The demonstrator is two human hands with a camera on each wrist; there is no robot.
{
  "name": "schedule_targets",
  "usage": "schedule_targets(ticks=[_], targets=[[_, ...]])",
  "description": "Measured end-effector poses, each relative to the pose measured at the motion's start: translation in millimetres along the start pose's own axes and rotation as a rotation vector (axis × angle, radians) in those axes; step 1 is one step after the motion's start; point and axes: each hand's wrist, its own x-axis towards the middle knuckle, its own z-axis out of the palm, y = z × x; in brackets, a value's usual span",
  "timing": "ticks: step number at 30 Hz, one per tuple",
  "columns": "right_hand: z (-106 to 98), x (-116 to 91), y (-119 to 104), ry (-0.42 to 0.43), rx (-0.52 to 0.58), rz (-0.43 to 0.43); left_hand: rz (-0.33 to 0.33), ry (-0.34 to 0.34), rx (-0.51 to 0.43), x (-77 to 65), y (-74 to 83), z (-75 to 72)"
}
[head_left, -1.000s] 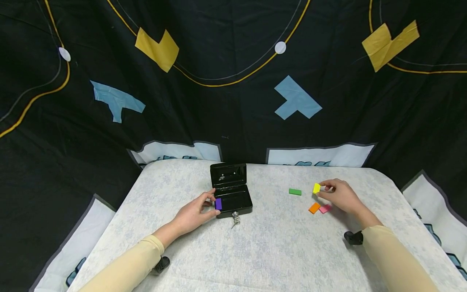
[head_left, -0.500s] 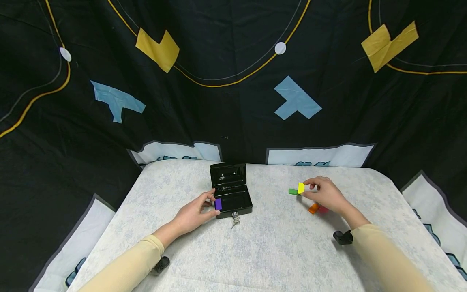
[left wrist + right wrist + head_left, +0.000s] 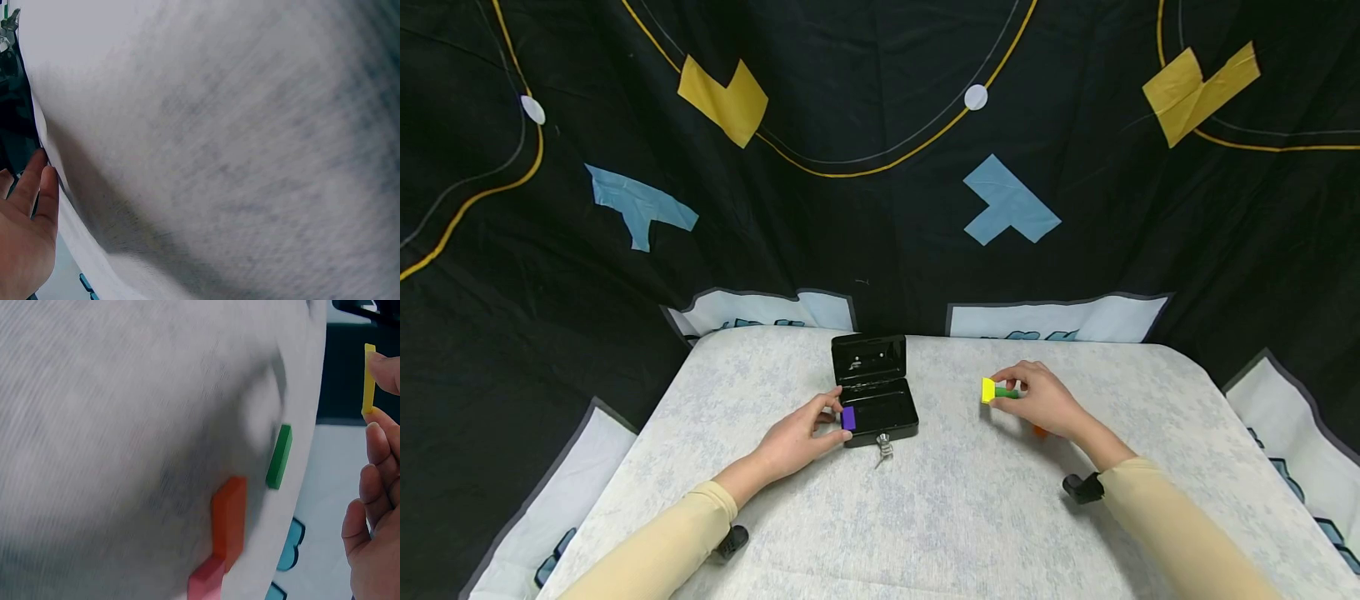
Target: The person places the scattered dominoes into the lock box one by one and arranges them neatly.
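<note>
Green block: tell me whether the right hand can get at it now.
Probably not: the right hand is near the green block but pinches the yellow block, which it would have to release first.

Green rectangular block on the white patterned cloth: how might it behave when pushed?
The green rectangular block probably slides rather than rolls, given its flat faces. Lying low, it seems unlikely to tip. Far smaller than the right hand, it looks light.

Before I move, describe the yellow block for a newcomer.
Find the open black box on the table. To its right, the right hand pinches the yellow block. Unlike the green block, orange block and pink block on the table, it is held up.
</note>
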Motion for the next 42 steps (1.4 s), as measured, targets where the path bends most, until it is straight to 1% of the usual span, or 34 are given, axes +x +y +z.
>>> schedule_targets(ticks=[9, 15, 19, 29, 38, 42], targets=[[13, 6, -17, -0.028, 0.031, -0.052, 0.000, 0.001, 0.000, -0.1, 0.3, -0.1], [21, 9, -32, -0.042, 0.029, -0.094, 0.007, -0.002, 0.008, -0.7, 1.1, -1.1], [27, 11, -40, -0.044, 0.017, -0.122, 0.010, -0.005, 0.019, -0.5, 1.1, -1.8], [39, 17, -57, -0.072, -0.005, -0.137, -0.002, -0.017, 0.035, 0.2, 2.9, -2.8], [49, 27, -73, -0.097, -0.008, -0.183, 0.002, -0.021, 0.027, -0.8, 4.3, -3.0], [54, 33, -82, -0.107, -0.040, -0.207, 0.000, -0.025, 0.024, -0.5, 3.8, -3.1]])
